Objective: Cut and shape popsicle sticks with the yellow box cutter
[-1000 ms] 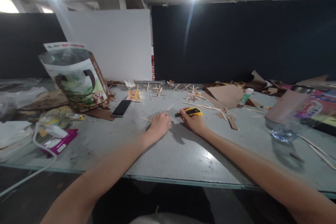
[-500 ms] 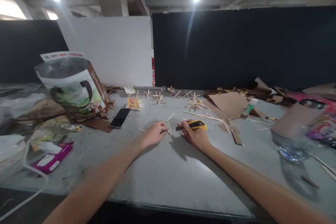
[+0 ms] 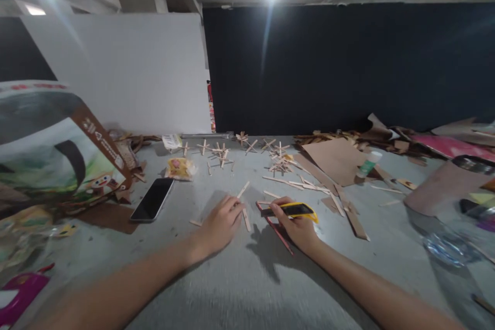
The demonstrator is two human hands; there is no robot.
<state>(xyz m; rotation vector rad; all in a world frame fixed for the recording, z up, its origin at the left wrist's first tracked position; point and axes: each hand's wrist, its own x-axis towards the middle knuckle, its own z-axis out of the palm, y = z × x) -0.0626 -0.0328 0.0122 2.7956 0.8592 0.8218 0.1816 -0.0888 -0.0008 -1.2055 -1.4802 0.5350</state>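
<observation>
My left hand (image 3: 221, 223) rests low over the grey table with its fingers curled onto a thin wooden stick (image 3: 246, 220). Another wooden stick (image 3: 243, 189) lies just beyond the fingertips, and a short piece of stick (image 3: 195, 223) is left of the hand. In my right hand (image 3: 299, 228) is a yellow utility knife (image 3: 305, 210), its dark end pointing left toward the other hand. Below the knife, a thin red bent strip (image 3: 280, 237) sticks out from beside the right hand; whether the fingers hold it I cannot tell.
Several crossed-stick pieces (image 3: 222, 153) stand farther back. Loose sticks (image 3: 297, 184) and cardboard (image 3: 334, 160) lie right of centre, near a glue stick (image 3: 369, 164). A phone (image 3: 152, 199), a snack packet (image 3: 180, 169) and a large bag (image 3: 46, 149) are left; a tumbler (image 3: 444, 185) stands right.
The view has come closer and tilted, so table items sit lower and wider apart. More of the red strip shows below my right hand. The knife stays in that hand.
</observation>
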